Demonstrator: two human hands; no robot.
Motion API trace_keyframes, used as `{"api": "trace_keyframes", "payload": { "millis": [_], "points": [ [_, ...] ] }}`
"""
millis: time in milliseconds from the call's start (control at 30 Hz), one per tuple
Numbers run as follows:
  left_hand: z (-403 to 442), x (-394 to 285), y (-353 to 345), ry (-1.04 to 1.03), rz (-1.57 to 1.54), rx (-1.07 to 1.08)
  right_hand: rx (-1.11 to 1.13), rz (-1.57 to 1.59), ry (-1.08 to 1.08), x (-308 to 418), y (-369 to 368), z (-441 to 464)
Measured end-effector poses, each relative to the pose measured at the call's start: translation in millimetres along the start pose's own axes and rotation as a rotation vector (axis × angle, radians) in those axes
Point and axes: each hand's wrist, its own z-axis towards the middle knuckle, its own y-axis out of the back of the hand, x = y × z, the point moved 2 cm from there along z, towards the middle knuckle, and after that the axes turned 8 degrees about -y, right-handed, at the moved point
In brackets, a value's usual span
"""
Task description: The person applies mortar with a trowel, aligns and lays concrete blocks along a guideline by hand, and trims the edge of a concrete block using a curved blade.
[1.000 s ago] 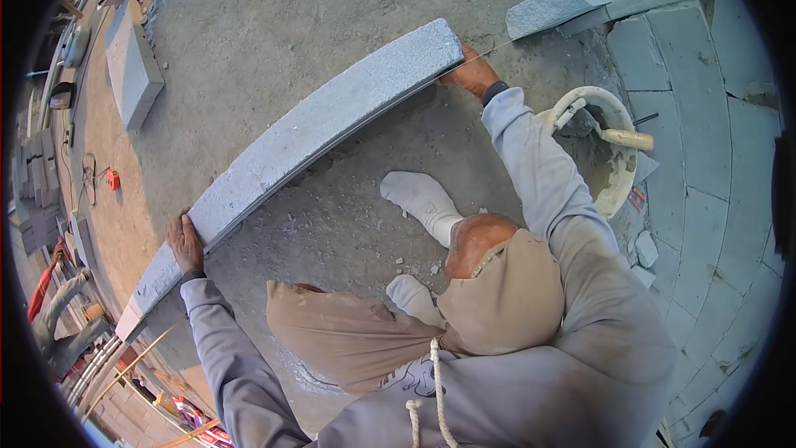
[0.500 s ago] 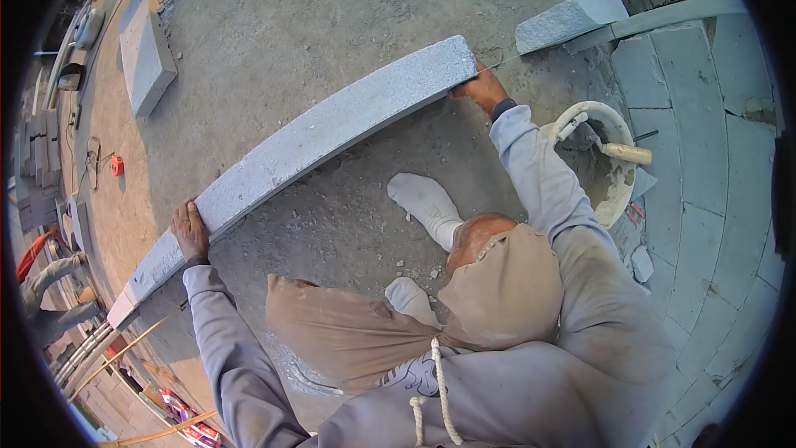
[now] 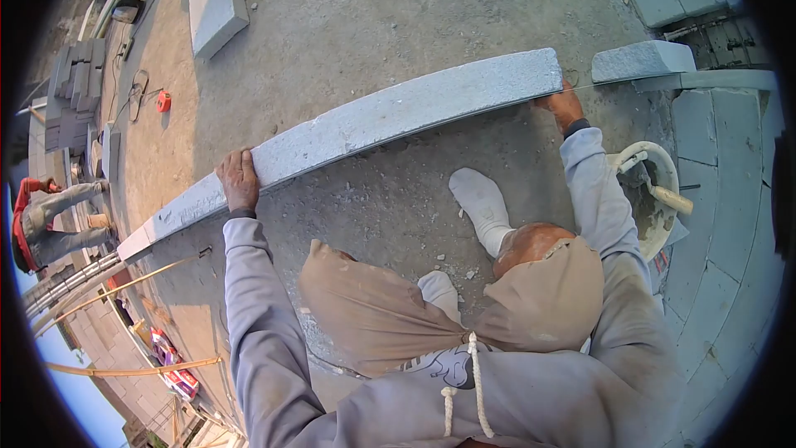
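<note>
A long, pale, rough-faced stone block [image 3: 398, 112] stretches across the view, sloping from lower left to upper right. My left hand [image 3: 239, 181] grips it over its top edge, toward the left end. At the opposite end, my right hand [image 3: 564, 109] is closed around the lower corner, its fingertips partly hidden by the stone. A thin string runs from near that hand toward a shorter stone block [image 3: 643, 60] on the right. Below my right forearm stands a bucket [image 3: 670, 172] with a wooden-handled trowel [image 3: 670, 199] in it.
Laid paving slabs [image 3: 734, 174] cover the right side. A loose block [image 3: 217, 4] lies at upper left, near an orange tape measure [image 3: 164, 101]. Stacked blocks [image 3: 75, 91] and a person in red [image 3: 33, 216] are at far left. A thin wooden strip [image 3: 133, 282] lies lower left.
The view has turned, so the scene sits farther right and the person at the left shows more fully. Both hands keep their hold on the stone block.
</note>
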Motion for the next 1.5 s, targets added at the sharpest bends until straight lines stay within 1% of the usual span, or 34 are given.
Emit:
{"api": "trace_keyframes", "payload": {
  "millis": [33, 67, 100, 133, 200, 233, 367, 600, 700, 867, 900, 1000, 1067, 1133, 1167, 1200, 1233, 1267, 1300, 1333, 1433, 1500],
  "points": [
    [-0.3, -1.4, 3.2, 0.003, -0.013, -0.008, 0.01, 0.053, -0.056, 2.5, -0.7, -0.7],
    [-0.2, -4.0, 6.7, 0.005, -0.038, -0.014, 0.035, 0.121, -0.061, 5.3, -2.2, -3.3],
    [0.8, -5.0, 8.1, 0.002, -0.07, -0.021, 0.047, 0.076, -0.107, -7.6, 4.1, 5.2],
    [-0.3, 0.7, 5.6, -0.004, -0.078, -0.016, 0.05, 0.121, -0.142, -9.1, 4.7, 6.0],
    [2.2, 6.2, 6.8, -0.007, -0.103, -0.006, 0.034, 0.182, -0.114, -3.5, 3.0, 1.0],
    [2.5, 6.2, 8.0, -0.003, -0.116, 0.005, -0.006, 0.152, -0.094, -7.5, 4.2, 2.5],
    [5.5, 2.2, 16.5, 0.018, -0.171, 0.044, -0.008, 0.188, -0.13, -27.0, 12.4, 15.2],
    [4.7, 4.9, 12.9, 0.013, -0.175, 0.023, -0.016, 0.237, -0.15, -10.0, 5.8, 6.3],
    [5.2, 7.1, 12.4, 0.05, -0.211, 0.046, -0.047, 0.155, -0.1, -7.9, 7.2, 5.7],
    [8.2, 12.4, 13.5, 0.094, -0.286, 0.113, -0.036, 0.211, -0.142, -9.4, 9.2, 10.1],
    [8.5, 11.2, 15.4, 0.089, -0.288, 0.113, -0.043, 0.234, -0.161, -12.1, 11.2, 10.9],
    [6.3, 8.5, 16.0, 0.073, -0.291, 0.109, -0.042, 0.184, -0.097, -23.3, 15.9, 18.1],
    [6.2, 11.0, 14.2, 0.051, -0.286, 0.093, -0.03, 0.164, -0.116, -21.9, 14.2, 17.9],
    [5.5, 12.9, 12.1, 0.049, -0.271, 0.089, -0.038, 0.18, -0.115, -11.5, 9.5, 10.8],
    [4.7, 12.7, 11.6, 0.042, -0.25, 0.097, -0.042, 0.139, -0.14, -1.0, 6.0, 4.2],
    [5.3, 5.5, 16.0, 0.044, -0.263, 0.088, -0.057, 0.18, -0.113, 8.1, 0.0, -3.0],
    [4.8, 7.5, 13.9, 0.017, -0.237, 0.081, 0.014, 0.155, -0.134, 0.8, 6.4, 4.9],
    [3.1, 12.4, 7.7, 0.018, -0.214, 0.07, -0.06, -0.032, -0.078, 22.9, -0.7, -11.5],
    [4.3, 7.0, 11.1, -0.007, -0.214, 0.046, -0.006, 0.004, -0.08, 16.5, 1.9, -5.3],
    [3.7, 8.1, 9.5, -0.047, -0.134, 0.006, 0.022, 0.082, -0.083, 16.6, -1.0, -7.0],
    [3.9, 8.4, 8.6, -0.047, -0.16, 0.014, 0.012, -0.004, -0.034, 11.7, -0.4, -4.4],
    [3.8, 10.0, 6.9, -0.04, -0.139, 0.018, -0.018, 0.03, -0.025, 9.5, -1.6, -2.0]
  ]
}}
